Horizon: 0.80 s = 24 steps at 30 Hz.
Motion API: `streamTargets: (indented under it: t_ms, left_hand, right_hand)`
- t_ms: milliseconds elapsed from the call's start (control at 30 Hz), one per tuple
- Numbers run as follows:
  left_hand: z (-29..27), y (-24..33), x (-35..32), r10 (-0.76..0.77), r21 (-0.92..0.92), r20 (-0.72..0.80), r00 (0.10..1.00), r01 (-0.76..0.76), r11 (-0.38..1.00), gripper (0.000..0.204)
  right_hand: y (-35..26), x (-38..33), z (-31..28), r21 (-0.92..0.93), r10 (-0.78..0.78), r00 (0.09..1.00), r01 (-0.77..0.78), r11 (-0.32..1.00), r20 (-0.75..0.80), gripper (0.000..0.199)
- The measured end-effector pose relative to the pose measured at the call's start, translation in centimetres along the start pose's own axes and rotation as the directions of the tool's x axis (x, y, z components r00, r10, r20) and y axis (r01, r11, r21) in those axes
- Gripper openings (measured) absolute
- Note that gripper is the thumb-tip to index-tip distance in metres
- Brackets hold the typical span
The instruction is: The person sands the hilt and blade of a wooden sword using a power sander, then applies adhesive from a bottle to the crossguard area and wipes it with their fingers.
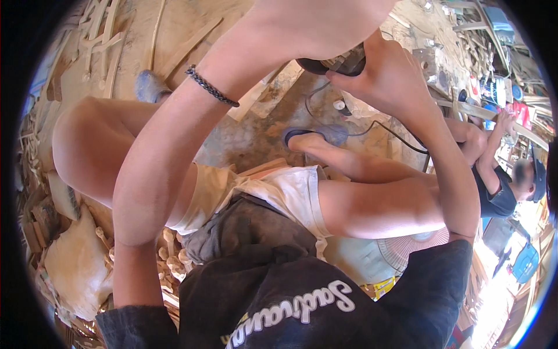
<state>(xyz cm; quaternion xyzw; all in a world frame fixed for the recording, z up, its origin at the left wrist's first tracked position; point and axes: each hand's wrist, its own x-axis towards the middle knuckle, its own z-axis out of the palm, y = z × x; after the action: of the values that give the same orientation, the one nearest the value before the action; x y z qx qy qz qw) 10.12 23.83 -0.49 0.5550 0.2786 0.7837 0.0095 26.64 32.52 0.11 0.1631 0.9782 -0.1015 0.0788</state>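
Note:
Both my arms reach up to the top of the head view. My right hand (381, 75) is closed around a black, rounded object (314, 66) with a dull, ridged, metal-looking part; it may be a tool, but most of it is hidden. My left hand (334, 26) lies above the same object, its back toward me. The fingers of that hand are cut off or hidden, so their grip does not show. A braided dark bracelet (212, 87) circles my left wrist.
A black cable (401, 139) runs near my right forearm. Wood strips (192, 46) lie at the far left, and carved wooden pieces (170, 256) by my left hip. A pale ribbed fan-like cover (410, 250) is under my right thigh. Another person (497, 183) sits at right, holding a long wooden piece.

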Motion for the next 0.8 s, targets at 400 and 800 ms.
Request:
streamTargets:
  t_ms: [400, 800]
  left_hand:
    - [-0.9, 2.4, -0.2, -0.260, -0.087, 0.023, 0.965, 0.262, 0.961, 0.022]
    - [-1.5, 1.8, -1.2, -0.048, 0.372, -0.089, 0.995, 0.078, 0.925, 0.017]
  right_hand:
    - [-0.5, -0.4, 0.5, 0.059, 0.013, 1.000, -0.012, 0.998, -0.018, 0.082]
    - [-0.8, -2.8, -1.1, 0.133, 0.077, 0.996, -0.081, 0.988, 0.035, 0.080]
